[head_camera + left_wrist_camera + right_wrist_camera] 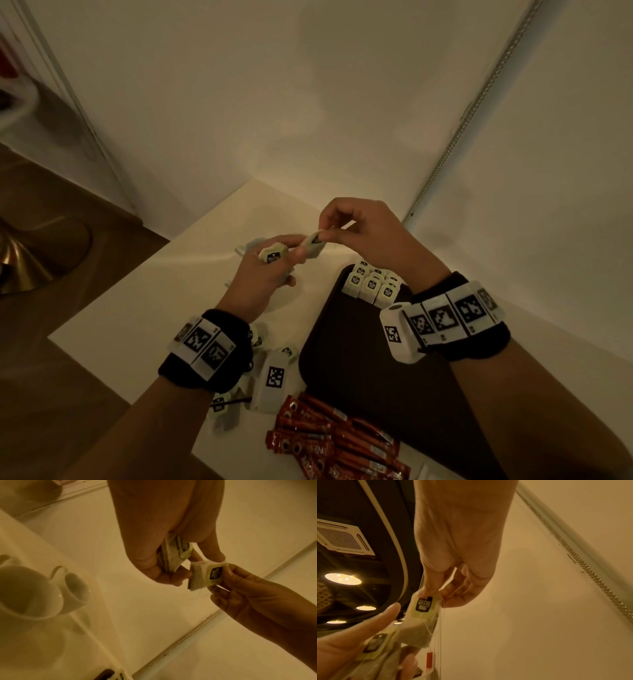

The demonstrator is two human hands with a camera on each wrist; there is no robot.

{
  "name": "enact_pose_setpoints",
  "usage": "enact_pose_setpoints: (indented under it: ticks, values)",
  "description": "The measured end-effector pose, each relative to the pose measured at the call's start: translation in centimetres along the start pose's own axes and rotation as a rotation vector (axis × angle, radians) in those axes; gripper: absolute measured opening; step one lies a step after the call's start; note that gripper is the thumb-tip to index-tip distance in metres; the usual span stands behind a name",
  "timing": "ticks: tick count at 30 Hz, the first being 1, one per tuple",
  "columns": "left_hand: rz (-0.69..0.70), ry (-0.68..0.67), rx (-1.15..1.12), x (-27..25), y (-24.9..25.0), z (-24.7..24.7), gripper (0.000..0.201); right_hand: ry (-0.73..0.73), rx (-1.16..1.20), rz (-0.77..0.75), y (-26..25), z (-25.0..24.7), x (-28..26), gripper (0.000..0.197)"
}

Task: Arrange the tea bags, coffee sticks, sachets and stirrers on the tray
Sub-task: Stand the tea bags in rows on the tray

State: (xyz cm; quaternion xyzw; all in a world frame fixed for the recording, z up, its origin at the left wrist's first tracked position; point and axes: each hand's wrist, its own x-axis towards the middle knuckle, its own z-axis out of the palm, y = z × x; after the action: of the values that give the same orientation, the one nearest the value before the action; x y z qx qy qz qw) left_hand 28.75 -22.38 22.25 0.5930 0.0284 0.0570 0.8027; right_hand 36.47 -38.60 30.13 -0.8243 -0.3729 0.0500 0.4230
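Tea bags: one single bag, pale with a dark-printed tag, pinched between thumb and fingertips of the right hand and held in the air above the far part of the white table; a small stack of further bags gripped edge-on in the curled fingers of the left hand, the two hands close together, the single bag just beside or touching the stack. Placed stock: a block of tea bags standing in rows at the far end of the dark tray. Loose stock: scattered tea bags on the table under the left wrist; red coffee sticks heaped at the near left corner of the tray, partly overlapping its rim. Two white cups stand left of the hands in the left wrist view. Risks, as judged: thin strings trail from the pinched bag and could snag the stack, dragging extra bags out; the edge-on stack may fan and drop if the left grip loosens; lowering a bag beside the standing rows could topple them. Room: the middle and near tray floor lies bare and open; the wall stands close along the tray's far and right sides, so approach is freest from above and from the left.
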Motion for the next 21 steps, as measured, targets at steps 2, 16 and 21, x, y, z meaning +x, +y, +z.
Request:
enact_pose_setpoints:
  ticks: [2,16,21]
  values:
    - [0.039,0.008,0.052,0.2,0.5,0.1,0.025,-0.011,0.008,0.002,0.1,-0.2,0.0,0.012]
    - [0.021,-0.015,0.021,0.3,1.0,1.2,0.028,-0.046,-0.016,0.068,-0.6,-0.3,0.3,0.007]
    - [-0.235,-0.101,-0.275,-0.5,-0.2,2.5,0.026,-0.055,-0.061,0.092,-2.5,-0.8,1.3,0.017]
